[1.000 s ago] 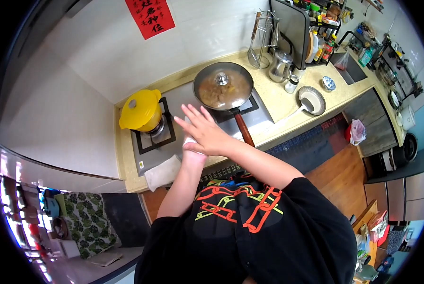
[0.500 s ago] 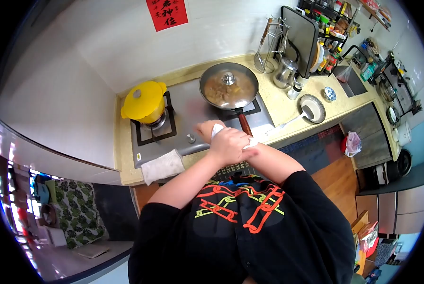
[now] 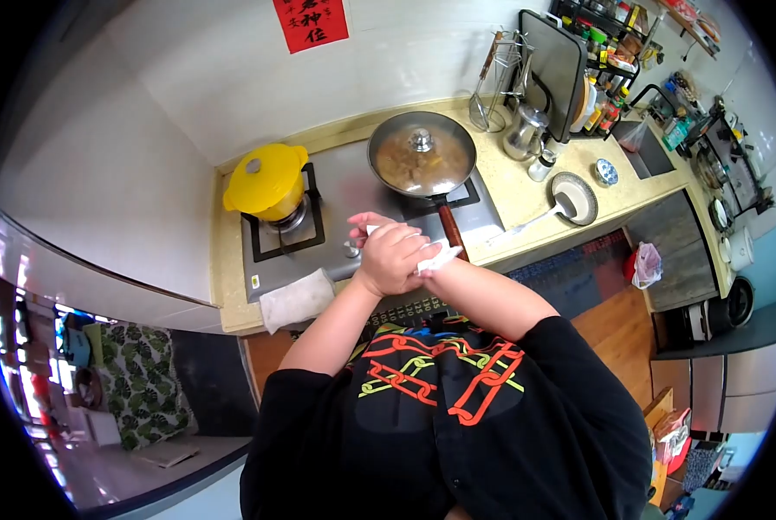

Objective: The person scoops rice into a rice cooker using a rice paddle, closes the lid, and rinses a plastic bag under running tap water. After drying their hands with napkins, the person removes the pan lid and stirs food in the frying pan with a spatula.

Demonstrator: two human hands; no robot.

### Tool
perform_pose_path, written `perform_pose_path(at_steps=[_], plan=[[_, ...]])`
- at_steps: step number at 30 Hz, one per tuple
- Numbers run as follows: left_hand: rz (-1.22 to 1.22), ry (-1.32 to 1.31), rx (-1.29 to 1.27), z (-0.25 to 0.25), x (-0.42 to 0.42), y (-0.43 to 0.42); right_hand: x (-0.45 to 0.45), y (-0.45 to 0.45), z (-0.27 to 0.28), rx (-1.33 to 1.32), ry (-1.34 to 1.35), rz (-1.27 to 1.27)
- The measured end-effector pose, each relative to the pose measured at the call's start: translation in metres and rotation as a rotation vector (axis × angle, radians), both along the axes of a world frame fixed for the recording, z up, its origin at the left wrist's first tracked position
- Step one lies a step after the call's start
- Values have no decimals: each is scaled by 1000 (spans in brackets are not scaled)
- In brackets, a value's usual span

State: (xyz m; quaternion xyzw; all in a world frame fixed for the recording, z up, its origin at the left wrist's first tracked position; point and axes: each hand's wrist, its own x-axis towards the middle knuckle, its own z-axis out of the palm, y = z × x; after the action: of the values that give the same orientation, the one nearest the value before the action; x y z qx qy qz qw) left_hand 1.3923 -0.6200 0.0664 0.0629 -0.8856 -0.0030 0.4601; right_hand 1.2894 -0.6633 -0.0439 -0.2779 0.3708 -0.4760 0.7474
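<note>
In front of my body, above the front edge of the gas stove point(image 3: 340, 208), my two hands are together. My left hand point(image 3: 392, 258) is closed around a white tissue or paper towel point(image 3: 440, 258), pressing it over the back and wrist of my right hand point(image 3: 363, 225). The right hand lies underneath, mostly covered, its visible fingers reaching out to the left and slightly apart. Just beyond them, a lidded frying pan point(image 3: 422, 156) with brown food under its glass lid sits on the right burner. Its wooden handle point(image 3: 450, 227) points toward me, near my right forearm.
A yellow pot point(image 3: 266, 182) stands on the left burner. A folded cloth point(image 3: 297, 299) hangs over the counter's front edge. To the right are a plate point(image 3: 583, 195) with a spatula point(image 3: 531, 224), a small bowl point(image 3: 605, 172), a shaker jar point(image 3: 542, 165) and a metal pitcher point(image 3: 525, 134).
My hands have moved slightly left. The left hand has slid with the tissue along the right hand, away from the wrist, and the right fingers show more spread.
</note>
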Motion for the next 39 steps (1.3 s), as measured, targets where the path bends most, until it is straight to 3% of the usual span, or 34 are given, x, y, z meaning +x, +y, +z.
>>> perform_pose_path(at_steps=[4, 7, 10, 11, 13, 15, 18, 20, 22, 24, 26, 28, 30, 31, 32, 34, 35, 36, 39], plan=[[69, 52, 238, -24, -5, 1, 2, -5, 3, -41, 166, 14], [117, -14, 353, -12, -3, 8, 10, 4, 39, -587, 1144, -103], [46, -53, 222, 37, -14, 15, 9, 23, 95, -1004, 2066, 308], [44, -18, 51, 45, -25, 16, 14, 7, 75, -1077, 2069, 376], [54, -221, 73, 48, -28, 17, 24, 5, 68, -1182, 2086, 494], [70, -707, 467, 36, -18, 15, 38, 10, 65, -1181, 2062, 673], [25, -528, 521, 13, -21, 10, 45, 26, 65, -915, 2005, 825], [39, -376, 531, 11, -20, 14, 43, 16, 30, -741, 2024, 759], [91, -308, 511, 17, -13, 15, 30, 3, -8, -853, 1923, 606], [130, -21, 579, 8, -6, 2, 1, -11, -35, -1212, 1665, 354], [147, 439, 1183, -15, 9, -25, -21, 10, 47, -1348, 1748, 19], [-117, 963, 1633, -9, 13, -39, -27, 23, 119, -563, 1566, 79], [-383, 976, 2105, -18, 16, -36, -43, 21, 130, -974, 1844, -620], [-524, 995, 2213, -24, 8, -28, -38, 27, 148, -1139, 1828, -781], [-670, 1006, 2319, -30, -4, -20, -33, 27, 145, -1196, 1823, -771], [-946, 1006, 2463, 10, -30, 15, -18, 25, 136, -1301, 1814, -747], [-745, 994, 2345, -11, -39, 19, -12, 24, 131, -1407, 1893, -673], [-452, 1346, 2207, 3, -54, 30, -2, 21, 127, -1486, 1838, -643], [-407, 1485, 2294, 5, -57, 35, 4, 24, 141, -1720, 1899, -561]])
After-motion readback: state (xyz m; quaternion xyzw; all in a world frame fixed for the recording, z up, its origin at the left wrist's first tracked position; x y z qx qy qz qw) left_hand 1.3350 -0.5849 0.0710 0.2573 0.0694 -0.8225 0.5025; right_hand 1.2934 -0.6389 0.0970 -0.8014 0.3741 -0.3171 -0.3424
